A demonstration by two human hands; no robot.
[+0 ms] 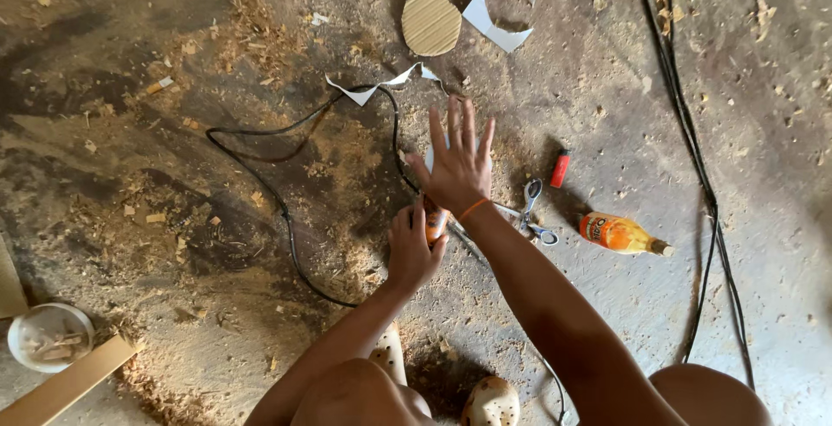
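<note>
My right hand [458, 166] lies flat, fingers spread, pressing a white piece [431, 157] on the floor [130, 131]; my left hand [412, 248] grips a small orange tube [435, 223] just beside it. I'd keep that palm steady. The white tub [49, 336] holds scraps; the orange bottle [620, 234] lies capped.

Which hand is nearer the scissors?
Right. The right hand is spread flat just left of the scissors; the left hand holds an orange tube farther left.
</note>
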